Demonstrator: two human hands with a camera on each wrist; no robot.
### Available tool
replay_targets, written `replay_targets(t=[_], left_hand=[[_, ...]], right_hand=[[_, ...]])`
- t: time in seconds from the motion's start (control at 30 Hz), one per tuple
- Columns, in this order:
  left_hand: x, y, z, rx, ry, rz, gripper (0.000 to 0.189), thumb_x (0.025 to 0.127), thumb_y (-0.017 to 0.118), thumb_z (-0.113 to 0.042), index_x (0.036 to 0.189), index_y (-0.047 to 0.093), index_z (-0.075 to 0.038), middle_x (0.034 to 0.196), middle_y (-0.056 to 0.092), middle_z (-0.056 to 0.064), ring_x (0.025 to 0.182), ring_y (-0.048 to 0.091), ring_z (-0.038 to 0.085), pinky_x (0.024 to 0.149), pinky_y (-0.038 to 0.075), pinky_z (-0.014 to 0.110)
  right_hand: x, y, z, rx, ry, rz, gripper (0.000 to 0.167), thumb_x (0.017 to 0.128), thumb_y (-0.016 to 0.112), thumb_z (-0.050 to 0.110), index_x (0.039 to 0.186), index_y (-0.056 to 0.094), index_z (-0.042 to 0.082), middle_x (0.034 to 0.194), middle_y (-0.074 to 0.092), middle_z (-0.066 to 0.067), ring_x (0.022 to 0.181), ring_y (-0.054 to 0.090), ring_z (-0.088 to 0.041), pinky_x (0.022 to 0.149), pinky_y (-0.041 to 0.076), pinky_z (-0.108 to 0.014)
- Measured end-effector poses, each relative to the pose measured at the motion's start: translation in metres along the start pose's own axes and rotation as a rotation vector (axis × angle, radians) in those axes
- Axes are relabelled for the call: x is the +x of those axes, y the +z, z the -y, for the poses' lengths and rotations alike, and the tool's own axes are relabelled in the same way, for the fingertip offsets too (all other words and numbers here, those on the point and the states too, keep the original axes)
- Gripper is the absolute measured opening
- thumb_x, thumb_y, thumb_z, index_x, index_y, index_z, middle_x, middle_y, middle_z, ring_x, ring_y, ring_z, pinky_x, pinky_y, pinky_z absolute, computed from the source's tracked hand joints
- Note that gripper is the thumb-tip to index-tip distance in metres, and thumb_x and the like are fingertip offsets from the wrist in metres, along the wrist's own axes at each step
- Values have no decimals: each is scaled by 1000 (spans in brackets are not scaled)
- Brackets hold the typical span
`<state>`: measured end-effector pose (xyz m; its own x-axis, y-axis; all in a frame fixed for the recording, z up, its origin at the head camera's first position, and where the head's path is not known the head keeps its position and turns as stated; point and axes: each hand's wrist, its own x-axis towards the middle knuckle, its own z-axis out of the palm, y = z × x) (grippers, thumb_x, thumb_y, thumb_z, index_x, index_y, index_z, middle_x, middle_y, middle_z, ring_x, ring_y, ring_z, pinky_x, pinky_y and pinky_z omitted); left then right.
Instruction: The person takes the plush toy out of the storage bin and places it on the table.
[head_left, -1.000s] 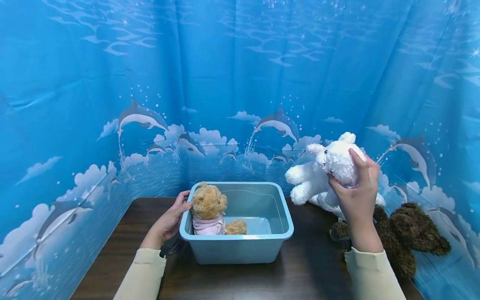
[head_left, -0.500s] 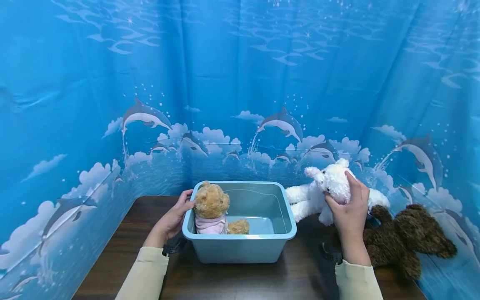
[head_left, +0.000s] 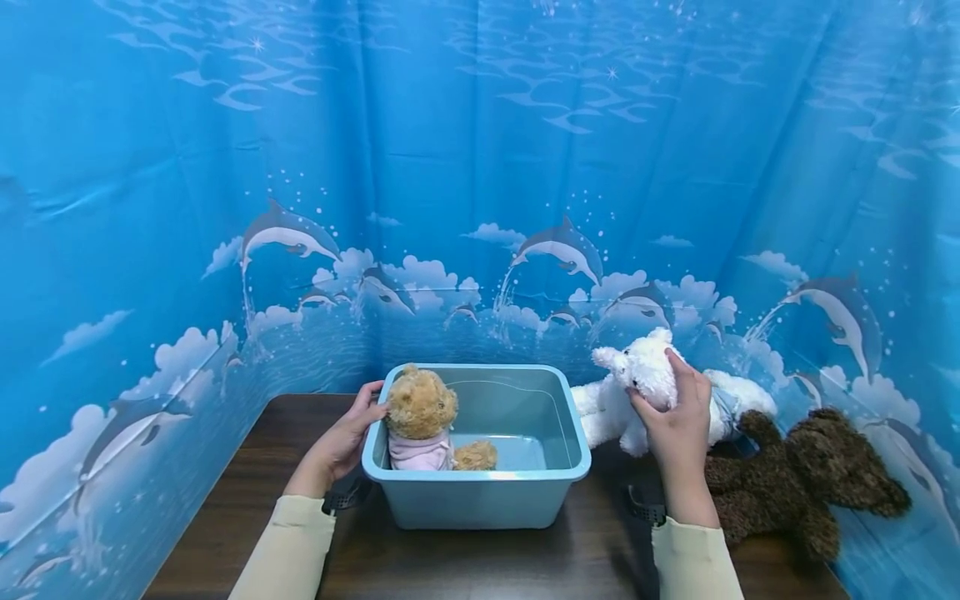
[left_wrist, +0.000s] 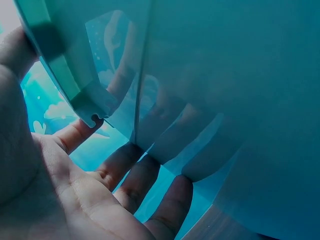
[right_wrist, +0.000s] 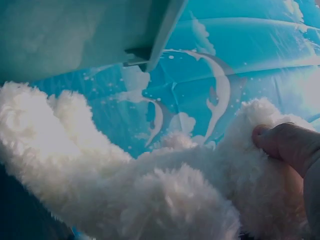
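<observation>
White, fluffy plush is held in the right hand (head_left: 681, 421): a soft toy animal with small rounded ears (head_left: 648, 368) is gripped at the head, with the thumb pressed into the fur on one side and the fingers wrapped over the other. The toy is located outside and to the right of a pale blue-grey rectangular plastic tub (head_left: 476, 504), its limbs directed toward the tub's right wall; whether that wall is touched cannot be told.

The tub's left rim is held by the left hand (head_left: 341, 437), with the thumb laid over the edge and the fingertips set against the outer wall, as shown in the left wrist view. Inside the tub, a tan plush bear in a light pink top (head_left: 422, 407) is seated upright at the left end.

To the right of the right hand, white fur with a pale-blue cloth patch (head_left: 723, 407) is seen; whether it belongs to the held toy cannot be made out. Near it, a dark brown curly plush toy (head_left: 798, 467) is laid on the dark wooden table (head_left: 480, 571). The background is filled by a bright blue curtain printed with dolphins (head_left: 465, 167).
</observation>
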<state>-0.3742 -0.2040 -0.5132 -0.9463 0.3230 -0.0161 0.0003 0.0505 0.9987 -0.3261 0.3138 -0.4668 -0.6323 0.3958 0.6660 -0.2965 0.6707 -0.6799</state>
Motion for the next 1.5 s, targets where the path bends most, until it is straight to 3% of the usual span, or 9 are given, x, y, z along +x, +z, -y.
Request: replay_targets(t=[0.23, 0.57, 0.7, 1.0, 1.2, 1.37, 1.5], left_hand=[[-1, -1, 0, 4, 9, -1, 69, 112, 52, -49, 165, 12, -28, 169, 26, 19, 160, 23, 38, 132, 18, 68], [1, -1, 3, 4, 2, 11, 69, 112, 52, -50, 165, 12, -29, 171, 23, 18, 161, 19, 39, 132, 15, 71], [0, -1, 4, 4, 1, 12, 69, 112, 52, -49, 165, 12, -29, 172, 20, 17, 162, 17, 40, 132, 14, 72], [2, 0, 3, 8, 16, 16, 68, 114, 50, -47, 165, 11, -28, 169, 26, 20, 159, 23, 38, 132, 16, 69], [3, 0, 2, 12, 11, 18, 69, 113, 51, -48, 165, 10, -27, 169, 24, 19, 159, 22, 38, 132, 17, 69], [4, -1, 3, 14, 16, 18, 70, 112, 52, -50, 165, 11, -28, 168, 26, 20, 158, 23, 38, 131, 18, 69], [3, -1, 3, 11, 17, 15, 71, 112, 53, -49, 165, 11, -28, 169, 26, 20, 159, 23, 37, 131, 19, 67]], right_hand=[[1, 18, -8, 13, -9, 58, 89, 86, 94, 11, 163, 51, 24, 156, 46, -26, 144, 49, -48, 116, 40, -74], [-9, 26, -28, -59, 122, 189, 84, 93, 89, 19, 165, 45, 15, 157, 40, -30, 141, 48, -53, 116, 40, -74], [-10, 25, -33, -105, 173, 262, 86, 98, 84, 25, 169, 38, 16, 159, 39, -32, 144, 45, -54, 119, 37, -73], [-10, 23, -34, -175, 228, 277, 84, 101, 80, 32, 171, 35, 20, 159, 37, -33, 144, 43, -55, 118, 37, -74], [-8, 23, -34, -190, 218, 278, 79, 102, 78, 31, 170, 39, 25, 166, 33, -31, 151, 37, -54, 119, 36, -75], [-6, 20, -32, -198, 241, 360, 79, 105, 74, 30, 172, 33, 31, 170, 30, -30, 153, 34, -57, 118, 35, -76], [-4, 15, -28, -193, 242, 372, 76, 106, 73, 30, 172, 35, 29, 173, 25, -30, 157, 27, -57, 120, 32, -77]])
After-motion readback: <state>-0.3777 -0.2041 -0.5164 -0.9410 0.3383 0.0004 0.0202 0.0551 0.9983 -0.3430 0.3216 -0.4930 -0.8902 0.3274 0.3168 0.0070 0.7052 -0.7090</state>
